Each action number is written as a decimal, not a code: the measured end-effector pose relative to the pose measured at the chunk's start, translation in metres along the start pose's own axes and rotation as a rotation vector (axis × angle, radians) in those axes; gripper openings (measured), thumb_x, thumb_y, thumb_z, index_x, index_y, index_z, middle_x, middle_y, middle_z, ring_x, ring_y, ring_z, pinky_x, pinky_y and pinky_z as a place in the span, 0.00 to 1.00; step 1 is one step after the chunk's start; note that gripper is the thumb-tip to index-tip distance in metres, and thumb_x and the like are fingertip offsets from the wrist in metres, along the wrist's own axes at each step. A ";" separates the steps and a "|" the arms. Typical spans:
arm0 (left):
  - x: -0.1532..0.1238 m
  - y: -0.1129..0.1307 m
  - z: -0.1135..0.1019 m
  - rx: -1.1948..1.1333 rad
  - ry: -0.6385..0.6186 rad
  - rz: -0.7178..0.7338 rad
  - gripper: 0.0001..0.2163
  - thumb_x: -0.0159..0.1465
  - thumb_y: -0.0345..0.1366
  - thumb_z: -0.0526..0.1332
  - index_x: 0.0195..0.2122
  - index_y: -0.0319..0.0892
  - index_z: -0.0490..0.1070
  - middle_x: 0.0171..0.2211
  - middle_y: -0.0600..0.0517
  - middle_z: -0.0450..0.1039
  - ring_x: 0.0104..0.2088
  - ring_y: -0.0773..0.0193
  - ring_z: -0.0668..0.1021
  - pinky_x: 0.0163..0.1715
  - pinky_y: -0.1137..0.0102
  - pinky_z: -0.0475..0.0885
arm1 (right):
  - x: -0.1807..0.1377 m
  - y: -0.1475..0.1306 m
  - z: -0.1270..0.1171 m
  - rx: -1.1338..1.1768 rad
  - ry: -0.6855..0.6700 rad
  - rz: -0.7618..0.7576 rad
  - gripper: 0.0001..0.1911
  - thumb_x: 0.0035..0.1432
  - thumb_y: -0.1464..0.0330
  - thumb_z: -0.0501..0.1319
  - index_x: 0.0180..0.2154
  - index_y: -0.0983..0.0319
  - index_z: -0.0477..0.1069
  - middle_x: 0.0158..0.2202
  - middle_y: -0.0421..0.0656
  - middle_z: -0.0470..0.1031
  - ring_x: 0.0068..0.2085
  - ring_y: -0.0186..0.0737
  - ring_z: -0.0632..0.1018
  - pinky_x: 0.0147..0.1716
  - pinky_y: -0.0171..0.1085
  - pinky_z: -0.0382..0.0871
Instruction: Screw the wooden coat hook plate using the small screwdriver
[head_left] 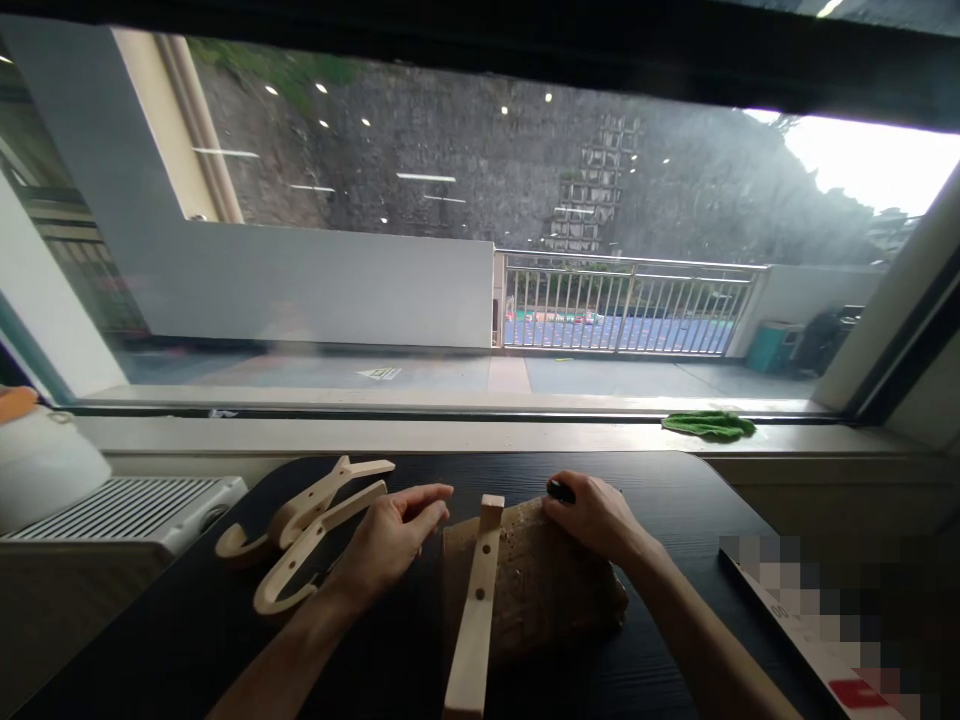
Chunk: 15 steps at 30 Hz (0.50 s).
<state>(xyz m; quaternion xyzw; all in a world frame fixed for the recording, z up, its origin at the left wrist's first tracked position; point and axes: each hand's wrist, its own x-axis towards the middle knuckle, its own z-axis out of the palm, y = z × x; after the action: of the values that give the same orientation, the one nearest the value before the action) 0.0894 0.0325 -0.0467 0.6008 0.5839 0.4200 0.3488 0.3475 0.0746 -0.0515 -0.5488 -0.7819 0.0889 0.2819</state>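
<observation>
A brown block (pixel 551 590), with a worn, shiny surface, lies on the black table. Across its left part rests a pale wooden bar (pixel 480 600) with two dark holes, its near end running out of the picture. My left hand (pixel 397 535) hovers left of the bar, thumb and forefinger apart, and I see nothing between them. At the block's far right corner, my right hand (pixel 596 510) is closed around a small black object (pixel 560 491), mostly hidden by the fingers. Two curved wooden hooks (pixel 296 567) with dark holes lie left of my left hand.
The black table (pixel 675 600) reaches the window sill (pixel 525 435), where a green cloth (pixel 709 425) lies. A white radiator (pixel 135 505) stands at left with a white rounded container (pixel 45 465) on it. A pale box edge (pixel 780 620), partly pixelated, is at right.
</observation>
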 end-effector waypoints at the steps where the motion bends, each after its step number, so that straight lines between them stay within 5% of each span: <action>1: -0.004 -0.001 -0.001 0.010 0.014 0.000 0.19 0.53 0.45 0.55 0.44 0.42 0.69 0.32 0.51 0.74 0.28 0.65 0.74 0.19 0.75 0.67 | -0.003 -0.002 -0.001 -0.059 -0.013 0.011 0.09 0.48 0.61 0.55 0.28 0.58 0.70 0.25 0.41 0.71 0.26 0.38 0.70 0.23 0.34 0.54; 4: -0.011 -0.002 0.003 0.035 0.016 -0.008 0.18 0.55 0.45 0.54 0.43 0.43 0.69 0.32 0.51 0.74 0.30 0.63 0.75 0.23 0.73 0.69 | -0.007 -0.013 -0.010 -0.141 0.015 0.029 0.10 0.49 0.61 0.54 0.25 0.59 0.71 0.25 0.42 0.71 0.25 0.37 0.70 0.22 0.34 0.54; 7: -0.014 -0.003 0.010 0.045 0.020 0.021 0.16 0.55 0.43 0.54 0.42 0.43 0.70 0.35 0.51 0.75 0.34 0.62 0.76 0.33 0.71 0.70 | -0.008 -0.033 -0.015 0.030 0.052 -0.088 0.11 0.52 0.63 0.53 0.36 0.56 0.71 0.36 0.41 0.71 0.30 0.36 0.71 0.27 0.34 0.59; 10: -0.016 -0.003 0.012 0.003 -0.013 0.017 0.16 0.56 0.43 0.54 0.42 0.43 0.70 0.36 0.51 0.75 0.36 0.60 0.76 0.36 0.70 0.70 | -0.007 -0.053 -0.011 0.249 -0.073 -0.181 0.16 0.51 0.60 0.54 0.43 0.55 0.68 0.38 0.40 0.71 0.35 0.37 0.72 0.32 0.33 0.62; 15: -0.020 0.000 0.010 -0.128 -0.090 -0.015 0.18 0.57 0.44 0.54 0.47 0.44 0.67 0.37 0.52 0.75 0.37 0.60 0.76 0.37 0.70 0.69 | 0.006 -0.064 -0.001 0.207 -0.239 -0.243 0.24 0.47 0.55 0.57 0.47 0.54 0.66 0.41 0.42 0.71 0.40 0.41 0.71 0.36 0.36 0.63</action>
<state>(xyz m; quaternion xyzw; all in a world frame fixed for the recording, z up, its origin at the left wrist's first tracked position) 0.0992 0.0135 -0.0522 0.5912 0.5438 0.4266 0.4156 0.2944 0.0551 -0.0200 -0.4039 -0.8572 0.1985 0.2505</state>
